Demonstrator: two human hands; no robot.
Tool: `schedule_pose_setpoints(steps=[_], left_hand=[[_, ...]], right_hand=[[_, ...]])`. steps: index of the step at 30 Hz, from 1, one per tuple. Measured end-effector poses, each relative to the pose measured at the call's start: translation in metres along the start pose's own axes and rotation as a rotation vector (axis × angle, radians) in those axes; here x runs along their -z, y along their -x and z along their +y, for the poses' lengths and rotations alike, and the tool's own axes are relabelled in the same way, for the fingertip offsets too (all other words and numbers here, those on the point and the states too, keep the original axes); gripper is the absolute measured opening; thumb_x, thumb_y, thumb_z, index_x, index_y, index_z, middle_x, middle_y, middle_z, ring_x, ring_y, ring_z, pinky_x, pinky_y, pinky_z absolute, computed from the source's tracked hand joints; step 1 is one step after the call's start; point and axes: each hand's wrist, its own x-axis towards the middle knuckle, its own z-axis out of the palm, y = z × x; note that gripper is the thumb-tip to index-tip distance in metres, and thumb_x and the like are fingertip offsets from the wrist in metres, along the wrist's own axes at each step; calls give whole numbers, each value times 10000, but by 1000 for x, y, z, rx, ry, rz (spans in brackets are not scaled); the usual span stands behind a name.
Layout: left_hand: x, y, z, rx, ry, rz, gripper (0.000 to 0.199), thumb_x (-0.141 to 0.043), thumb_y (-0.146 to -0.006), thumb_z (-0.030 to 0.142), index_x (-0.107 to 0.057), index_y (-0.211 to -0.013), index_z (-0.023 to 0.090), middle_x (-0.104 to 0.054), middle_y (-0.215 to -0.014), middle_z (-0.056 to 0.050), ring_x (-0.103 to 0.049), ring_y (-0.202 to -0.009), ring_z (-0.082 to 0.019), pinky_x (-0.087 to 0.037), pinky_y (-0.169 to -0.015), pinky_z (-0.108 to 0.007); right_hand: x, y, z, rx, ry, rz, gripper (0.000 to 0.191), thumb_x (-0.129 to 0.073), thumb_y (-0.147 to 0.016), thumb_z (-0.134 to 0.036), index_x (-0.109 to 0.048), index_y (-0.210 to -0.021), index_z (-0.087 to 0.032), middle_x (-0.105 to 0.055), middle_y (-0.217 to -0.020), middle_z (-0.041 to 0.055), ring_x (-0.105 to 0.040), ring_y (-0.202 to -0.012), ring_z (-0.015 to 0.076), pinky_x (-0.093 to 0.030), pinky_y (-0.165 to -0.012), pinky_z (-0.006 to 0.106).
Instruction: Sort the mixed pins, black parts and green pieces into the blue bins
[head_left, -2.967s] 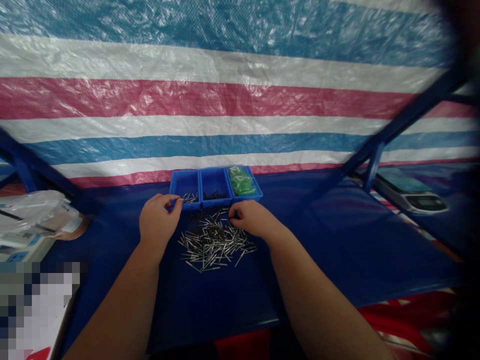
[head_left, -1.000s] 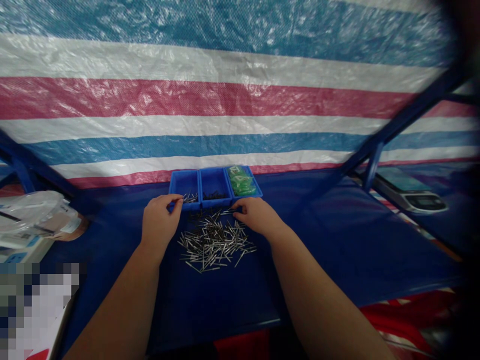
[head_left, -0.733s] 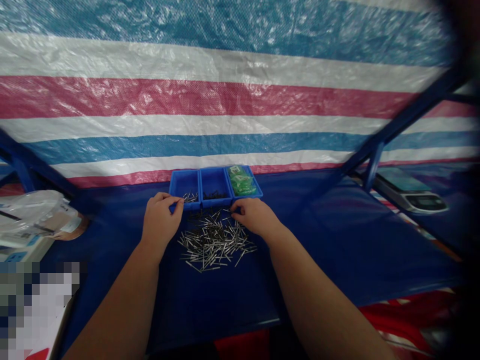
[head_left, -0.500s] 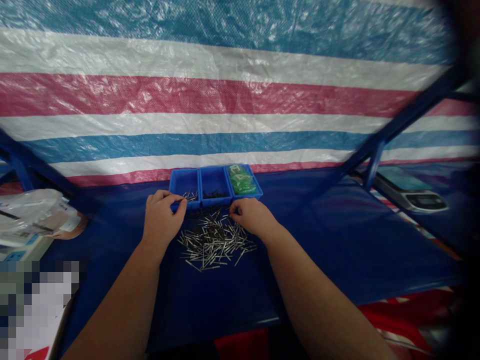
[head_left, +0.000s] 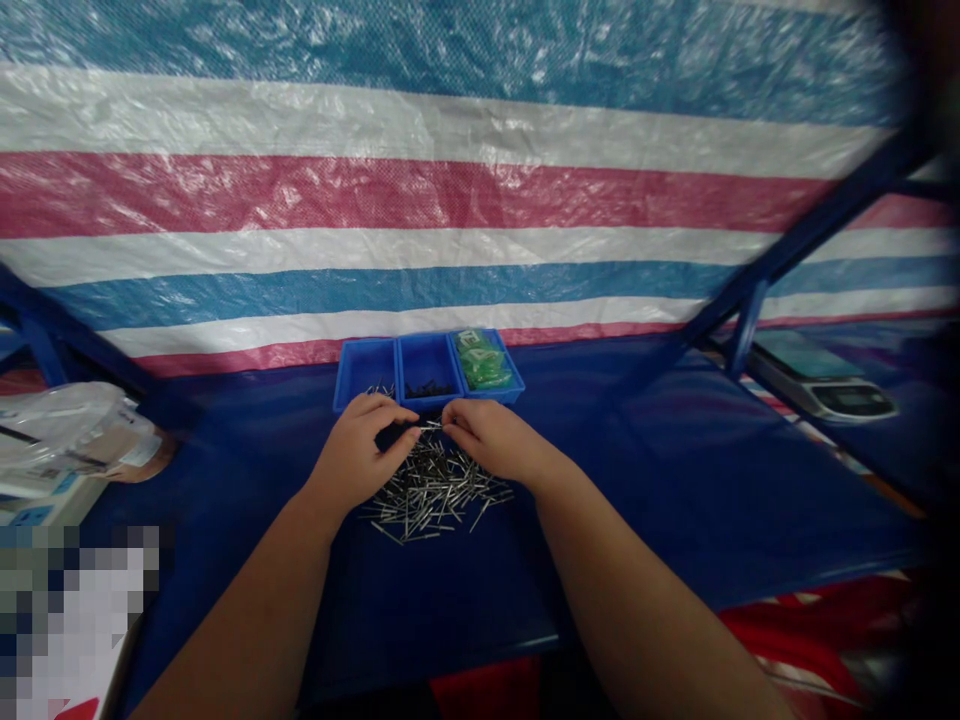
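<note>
A striped tarpaulin [head_left: 450, 190] hangs behind a blue work table [head_left: 637, 500]; a digital scale [head_left: 821, 385] sits off to the right; a blue three-compartment tray [head_left: 364, 372] holds green packets [head_left: 484, 362] in its right compartment; a pile of metal pins [head_left: 439, 495] lies on the table just before the tray; the left hand [head_left: 356, 450] and right hand [head_left: 487, 437] rest at its far edge, fingers curled inward and nearly meeting; whether they grasp a pin, I cannot tell.
</note>
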Motion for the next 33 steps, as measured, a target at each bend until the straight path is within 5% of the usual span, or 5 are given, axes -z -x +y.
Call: schedule_pose_setpoints(steps=[6,14,19,24,33], left_hand=[[-2,1,2,49,75,-97,121,-600,-947,246,-712,-919,212,-697,-890,-38,-638,-856,-188,-494,-831,-370],[11,0,-13,240,-71,226,113,-646,-889,274,-728,-879,197,-688,-796,-31,-600,-696,-158,-457,-655,-299],[17,1,-21,335,-204,290,138,-650,-870,311,-731,-845,202,-680,-764,-28,-587,-684,-169,-441,-659,-310],[18,3,-27,391,-303,244,141,-652,-844,324,-742,-833,215,-676,-766,-35,-598,-720,-200,-431,-686,-336],[14,1,-20,212,-292,253,120,-683,-829,296,-755,-894,226,-671,-824,-42,-607,-807,-226,-449,-826,-407]], right_hand=[[-1,-2,-4,67,-160,38,88,-529,-958,-207,-611,-940,-181,-562,-716,-12,-483,-650,126,-334,-630,270],[0,-3,5,69,-176,202,86,-503,-970,-197,-587,-957,-191,-568,-801,11,-521,-739,147,-384,-673,280],[2,-2,9,148,-129,216,89,-498,-958,-157,-577,-937,-193,-582,-920,40,-551,-885,164,-434,-807,296],[3,-2,10,74,-135,176,91,-495,-959,-172,-579,-931,-196,-615,-895,35,-559,-800,156,-433,-736,292],[3,-4,10,11,-161,155,87,-550,-920,-176,-628,-884,-190,-635,-826,35,-540,-716,147,-397,-655,290]])
